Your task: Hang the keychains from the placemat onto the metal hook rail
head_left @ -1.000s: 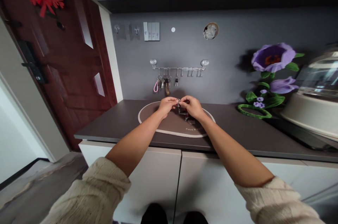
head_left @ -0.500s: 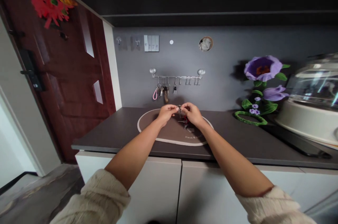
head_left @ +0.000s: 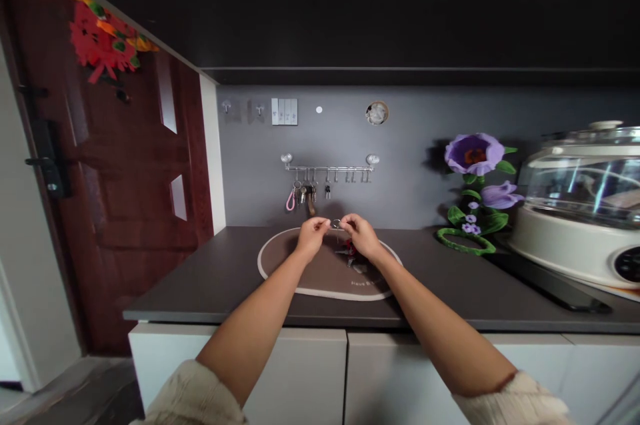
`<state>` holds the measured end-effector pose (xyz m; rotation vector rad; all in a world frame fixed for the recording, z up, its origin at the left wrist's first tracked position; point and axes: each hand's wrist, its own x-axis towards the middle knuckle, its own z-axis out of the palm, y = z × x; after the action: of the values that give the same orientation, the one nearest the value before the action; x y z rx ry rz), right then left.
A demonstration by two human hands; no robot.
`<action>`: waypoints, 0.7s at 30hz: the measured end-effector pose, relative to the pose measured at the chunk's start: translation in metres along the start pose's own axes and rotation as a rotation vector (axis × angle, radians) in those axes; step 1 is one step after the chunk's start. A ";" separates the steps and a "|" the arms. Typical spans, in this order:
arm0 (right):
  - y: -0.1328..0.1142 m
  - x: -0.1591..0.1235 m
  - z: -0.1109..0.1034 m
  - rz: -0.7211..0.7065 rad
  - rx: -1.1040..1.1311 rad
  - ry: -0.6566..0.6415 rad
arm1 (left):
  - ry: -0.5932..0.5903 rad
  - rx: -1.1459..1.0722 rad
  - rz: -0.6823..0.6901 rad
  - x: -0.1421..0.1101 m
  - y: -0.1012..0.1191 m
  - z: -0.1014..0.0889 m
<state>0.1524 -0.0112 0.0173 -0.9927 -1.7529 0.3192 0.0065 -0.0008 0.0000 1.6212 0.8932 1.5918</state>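
Our left hand and right hand meet in a pinch on a small metal key ring, held above a brown oval mat. Loose keys with a red fob lie on the mat just below the hands, apart from the ring, and more keys hang on a wall rail beyond them.

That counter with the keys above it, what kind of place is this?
It looks like the entryway of someone's home. A dark red wooden door stands beside the counter, a metal rail on the wall holds bunches of keys, and white cupboards sit underneath.
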 end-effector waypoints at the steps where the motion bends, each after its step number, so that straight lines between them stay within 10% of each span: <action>1: 0.000 0.001 0.000 0.011 0.014 0.015 | 0.022 0.043 0.017 0.001 -0.001 0.000; 11: -0.015 0.034 0.001 0.275 0.512 0.102 | -0.030 0.513 0.163 0.000 -0.011 0.000; 21: -0.024 0.096 0.005 0.421 0.561 0.214 | -0.014 0.555 0.111 0.002 -0.017 0.002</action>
<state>0.1262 0.0466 0.0928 -0.9267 -1.1512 0.8847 0.0088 0.0099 -0.0136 2.0832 1.3414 1.4790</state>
